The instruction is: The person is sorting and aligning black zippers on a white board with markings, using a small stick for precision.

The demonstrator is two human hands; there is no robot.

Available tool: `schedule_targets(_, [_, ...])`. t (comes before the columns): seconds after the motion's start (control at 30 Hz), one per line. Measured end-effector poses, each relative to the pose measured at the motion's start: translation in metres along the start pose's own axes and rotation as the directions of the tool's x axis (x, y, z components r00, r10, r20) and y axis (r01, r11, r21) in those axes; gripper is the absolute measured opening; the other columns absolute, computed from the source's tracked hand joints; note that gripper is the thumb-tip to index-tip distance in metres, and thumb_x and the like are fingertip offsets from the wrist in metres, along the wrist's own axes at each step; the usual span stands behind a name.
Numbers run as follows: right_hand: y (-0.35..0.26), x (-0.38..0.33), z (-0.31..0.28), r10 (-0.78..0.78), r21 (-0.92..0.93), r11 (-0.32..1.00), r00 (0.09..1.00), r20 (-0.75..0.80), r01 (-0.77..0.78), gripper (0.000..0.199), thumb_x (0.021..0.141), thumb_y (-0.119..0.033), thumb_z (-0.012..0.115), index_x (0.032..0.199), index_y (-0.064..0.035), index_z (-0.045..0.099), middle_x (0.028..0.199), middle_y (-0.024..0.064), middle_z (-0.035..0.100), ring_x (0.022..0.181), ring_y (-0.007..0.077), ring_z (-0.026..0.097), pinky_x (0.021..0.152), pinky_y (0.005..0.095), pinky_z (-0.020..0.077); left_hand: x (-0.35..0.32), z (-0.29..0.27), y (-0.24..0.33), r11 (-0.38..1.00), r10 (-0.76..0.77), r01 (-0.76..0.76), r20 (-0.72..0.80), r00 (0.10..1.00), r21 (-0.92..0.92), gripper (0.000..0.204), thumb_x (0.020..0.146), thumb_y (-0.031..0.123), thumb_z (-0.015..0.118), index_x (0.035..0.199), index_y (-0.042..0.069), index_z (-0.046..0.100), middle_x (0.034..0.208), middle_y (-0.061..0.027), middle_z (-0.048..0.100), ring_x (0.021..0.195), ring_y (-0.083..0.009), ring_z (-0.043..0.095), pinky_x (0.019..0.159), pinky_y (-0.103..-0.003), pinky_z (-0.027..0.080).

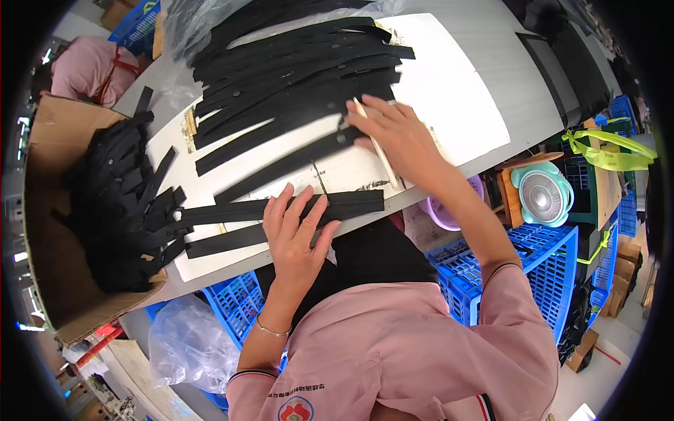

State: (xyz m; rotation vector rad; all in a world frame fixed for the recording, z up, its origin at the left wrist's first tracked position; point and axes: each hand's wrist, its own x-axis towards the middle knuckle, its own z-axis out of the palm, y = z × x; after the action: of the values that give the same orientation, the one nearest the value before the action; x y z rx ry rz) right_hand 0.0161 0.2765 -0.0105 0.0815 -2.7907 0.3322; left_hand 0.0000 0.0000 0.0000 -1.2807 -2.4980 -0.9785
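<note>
Black strip (358, 202) lies beneath the left hand's grip (295, 233).

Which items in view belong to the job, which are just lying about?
Job, likely: black strips, some under left hand; white pen-like stick in right hand; white board; cardboard box of more strips.

Probably lying about: teal fan; blue crates; clear plastic bag, lower left.

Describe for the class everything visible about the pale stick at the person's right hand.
The pale stick is slim, straight and cream-coloured; its material cannot be told. The right hand holds it at a slant, upper end leaning left, lower end near the front edge of the white board. Whether either tip touches anything is unclear.
</note>
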Motion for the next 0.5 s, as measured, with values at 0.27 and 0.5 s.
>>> schedule_targets(0.27, [0.017, 0.058, 0.014, -0.002, -0.014, 1.000, 0.984, -0.176, 0.000, 0.038, 0.098, -0.026, 0.068, 0.132, -0.0110, 0.063, 0.142, 0.0064, 0.064, 0.137, 0.0271, 0.053, 0.107, 0.0399, 0.0411, 0.008, -0.006, 0.007, 0.991, -0.084, 0.091, 0.072, 0.994, -0.095, 0.045, 0.082, 0.014, 0.083, 0.125, 0.007, 0.072, 0.132, -0.0094, 0.067, 0.132, -0.0306, 0.057, 0.117, -0.050, 0.034])
schedule_targets(0.5, [-0.017, -0.017, -0.025, 0.190, 0.205, 0.972, 0.892, -0.411, -0.112, 0.036, 0.088, -0.009, 0.076, 0.123, -0.0070, 0.067, 0.121, 0.0100, 0.073, 0.111, 0.0282, 0.068, 0.093, 0.0380, 0.0478, 0.023, 0.004, 0.006, 0.991, -0.109, 0.108, -0.007, 0.994, -0.082, 0.032, 0.085, 0.005, 0.075, 0.118, 0.007, 0.074, 0.118, -0.0097, 0.070, 0.117, -0.0290, 0.062, 0.110, -0.043, 0.039])
